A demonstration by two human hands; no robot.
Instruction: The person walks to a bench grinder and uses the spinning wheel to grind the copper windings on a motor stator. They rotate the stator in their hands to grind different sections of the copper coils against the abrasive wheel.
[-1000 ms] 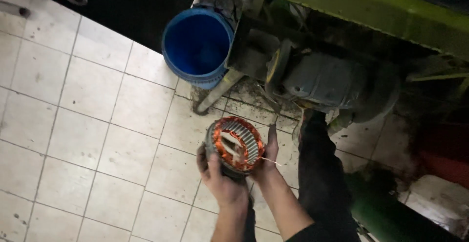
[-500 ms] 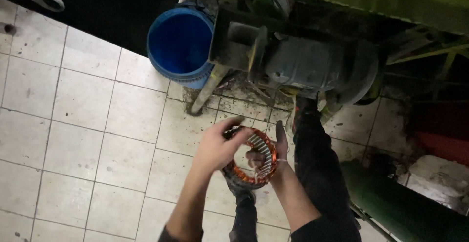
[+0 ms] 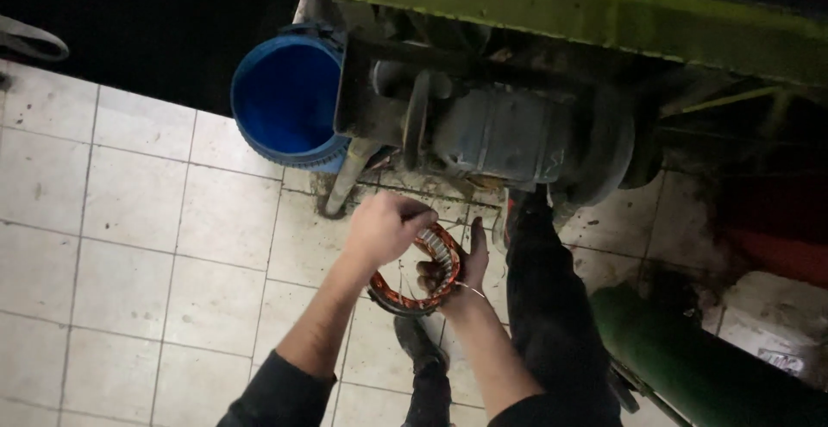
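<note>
A round motor stator [image 3: 423,276] with copper-orange windings and a metal core is held above the white tiled floor [image 3: 129,220]. My right hand [image 3: 457,273] cups it from the right side, fingers under and thumb along its rim. My left hand [image 3: 386,224] rests closed on top of the stator, covering its upper left part; its fingers curl into the windings. Both forearms come up from the bottom edge in dark sleeves.
A blue bucket [image 3: 289,103] stands at the upper left. A grey electric motor [image 3: 509,138] sits under a green machine frame [image 3: 561,4]. My dark-trousered leg [image 3: 552,315] and shoe are below. A green cylinder [image 3: 690,358] lies at lower right.
My left hand left the stator's underside, rose and came down on top of it. The stator tilted in my right hand, and the view shifted toward the machine.
</note>
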